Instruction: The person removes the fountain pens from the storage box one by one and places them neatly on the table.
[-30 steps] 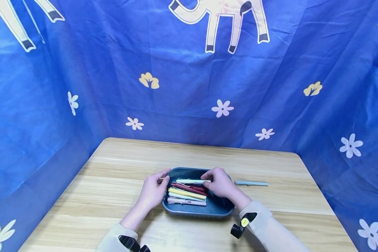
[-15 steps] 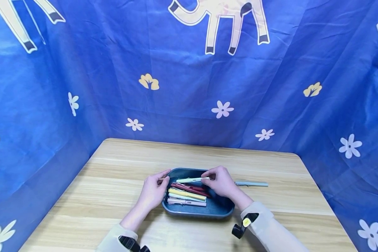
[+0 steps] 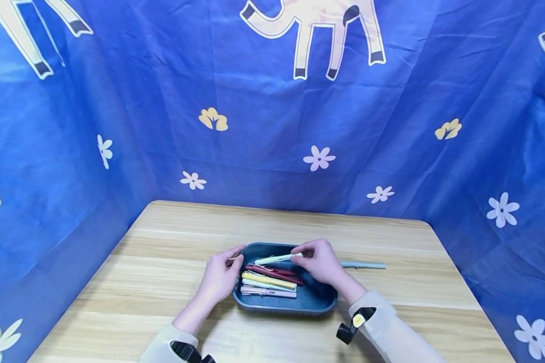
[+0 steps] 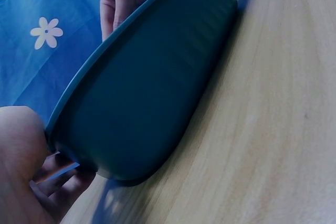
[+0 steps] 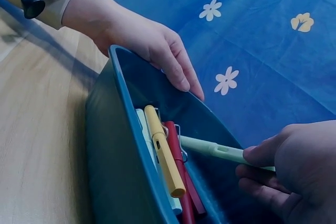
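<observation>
The right hand (image 3: 319, 262) pinched the pale green pen (image 3: 274, 259) by its right end, the other end down in the tray (image 3: 285, 308); from those fingers its long axis ran left toward the left hand (image 3: 220, 273), which gripped the tray.

Reads bright and soft in the head view, with pale glare on the near tabletop (image 3: 263, 333) and washed-out patches high on the blue curtain (image 3: 254, 166). Looks stretched toward the side edges. Registers dim and distinctly bluish in both wrist views: dark along the outer wall of the tray (image 4: 142, 87), shadowed on the tabletop just beside it, slightly soft in fine detail.
</observation>
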`<state>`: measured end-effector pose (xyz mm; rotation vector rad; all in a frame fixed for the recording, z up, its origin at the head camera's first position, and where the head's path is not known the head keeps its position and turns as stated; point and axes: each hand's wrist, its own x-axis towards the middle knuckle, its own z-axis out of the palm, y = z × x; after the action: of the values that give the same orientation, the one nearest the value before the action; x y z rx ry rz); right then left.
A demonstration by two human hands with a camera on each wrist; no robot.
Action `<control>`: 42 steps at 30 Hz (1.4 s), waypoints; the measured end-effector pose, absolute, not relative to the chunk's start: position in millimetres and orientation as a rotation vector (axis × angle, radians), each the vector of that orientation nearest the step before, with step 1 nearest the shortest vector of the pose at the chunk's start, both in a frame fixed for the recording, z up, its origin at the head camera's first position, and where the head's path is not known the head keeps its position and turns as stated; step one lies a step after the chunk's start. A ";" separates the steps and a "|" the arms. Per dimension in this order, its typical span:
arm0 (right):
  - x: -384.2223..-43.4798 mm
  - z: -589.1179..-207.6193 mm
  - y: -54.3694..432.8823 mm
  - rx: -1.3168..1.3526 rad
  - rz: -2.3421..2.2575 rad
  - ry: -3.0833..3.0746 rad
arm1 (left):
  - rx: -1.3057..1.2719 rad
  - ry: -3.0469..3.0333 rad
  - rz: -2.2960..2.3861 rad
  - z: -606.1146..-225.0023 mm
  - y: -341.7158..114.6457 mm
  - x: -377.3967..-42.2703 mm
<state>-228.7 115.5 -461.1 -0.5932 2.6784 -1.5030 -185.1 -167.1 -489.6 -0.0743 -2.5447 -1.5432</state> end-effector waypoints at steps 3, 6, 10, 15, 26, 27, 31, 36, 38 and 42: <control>-228.3 -460.2 116.4 -0.576 -1.519 2.671 | -0.072 -2.542 -1.541 -490.3 -167.6 -185.0; -228.5 -460.3 117.8 -0.559 -1.557 2.640 | -0.070 -2.543 -1.540 -490.3 -167.8 -184.7; -227.1 -457.6 120.7 -0.546 -1.613 2.607 | -0.067 -2.546 -1.541 -490.1 -167.8 -184.2; -224.4 -451.5 125.5 -0.534 -1.667 2.590 | -0.059 -2.552 -1.536 -490.3 -168.0 -183.9; -223.1 -440.4 145.9 -0.518 -1.742 2.589 | -0.059 -2.558 -1.530 -489.7 -168.9 -183.5; -223.2 -439.4 148.6 -0.522 -1.755 2.590 | -0.062 -2.557 -1.526 -489.6 -168.9 -183.9; -222.1 -433.9 160.4 -0.517 -1.803 2.595 | -0.068 -2.556 -1.530 -488.5 -168.7 -185.2; -217.0 -427.7 175.4 -0.500 -1.842 2.600 | -0.069 -2.558 -1.536 -488.4 -168.8 -185.4; -214.8 -426.0 181.7 -0.509 -1.852 2.611 | -0.071 -2.556 -1.537 -488.6 -168.5 -185.0; -211.4 -424.9 194.6 -0.547 -1.899 2.609 | -0.095 -2.551 -1.527 -489.8 -167.7 -183.9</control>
<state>-211.4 194.6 -424.9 -0.5469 2.6092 -1.8993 -183.9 -167.7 -489.8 -0.0948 -2.5507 -1.5275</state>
